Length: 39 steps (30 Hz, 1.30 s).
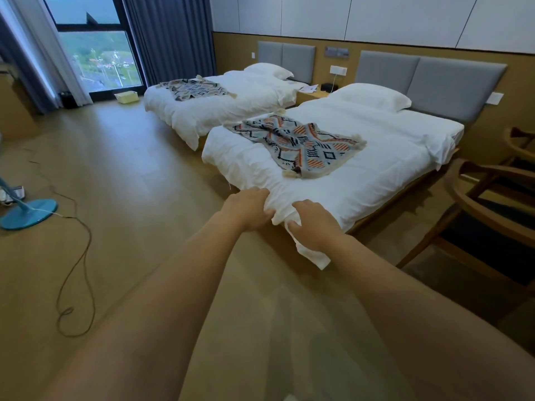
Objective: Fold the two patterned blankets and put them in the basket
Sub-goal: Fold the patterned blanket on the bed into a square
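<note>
Your left hand [249, 209] and right hand [314, 224] sit side by side, both gripping the bunched corner of the white duvet [362, 180]. Beyond your hands, the nearer patterned blanket [298, 143] lies rumpled and unfolded on that duvet. The farther patterned blanket [197, 89] lies on the other bed [225, 111], well past your left hand. The pale yellow basket [126, 97] stands on the floor farther still. A wooden chair [477, 215] stands right of your right hand.
</note>
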Tool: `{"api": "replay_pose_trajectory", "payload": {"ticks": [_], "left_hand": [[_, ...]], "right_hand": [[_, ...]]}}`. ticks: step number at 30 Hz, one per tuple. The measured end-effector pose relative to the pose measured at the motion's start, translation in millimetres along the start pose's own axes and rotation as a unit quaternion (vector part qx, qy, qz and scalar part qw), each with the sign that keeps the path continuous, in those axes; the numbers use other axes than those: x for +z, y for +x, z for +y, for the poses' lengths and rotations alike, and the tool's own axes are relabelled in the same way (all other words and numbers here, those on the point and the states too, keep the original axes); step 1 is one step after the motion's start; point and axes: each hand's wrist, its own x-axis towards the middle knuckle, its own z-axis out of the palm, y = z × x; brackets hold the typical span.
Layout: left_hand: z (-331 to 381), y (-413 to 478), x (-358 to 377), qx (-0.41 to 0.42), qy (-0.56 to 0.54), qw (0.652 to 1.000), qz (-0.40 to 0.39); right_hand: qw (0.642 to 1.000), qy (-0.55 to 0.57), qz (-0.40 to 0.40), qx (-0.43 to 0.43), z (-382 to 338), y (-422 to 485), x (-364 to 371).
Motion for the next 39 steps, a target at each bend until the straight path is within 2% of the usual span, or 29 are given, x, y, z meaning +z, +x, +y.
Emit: {"api": "replay_pose_trajectory", "payload": {"ticks": [8,17,32,39], "left_hand": [[-35.6,151.5,-11.7,-0.014,0.004,1.0,0.0],[-106.5,256.3,-9.0,-0.035,-0.015,0.999,-0.001],[-330.6,457.4,-43.2,-0.015,0.023,0.999,-0.026],[-408.0,536.6,-43.9,0.001,0.023,0.998,-0.054]], "right_hand": [[1.0,-0.013,-0.003,0.004,37.3,157.7,-12.7],[0.999,-0.018,-0.029,-0.027,28.9,294.9,14.9],[0.999,-0.018,-0.041,0.0,-64.1,580.7,80.5],[0.999,-0.017,-0.042,0.026,-84.2,686.0,104.0]]}}
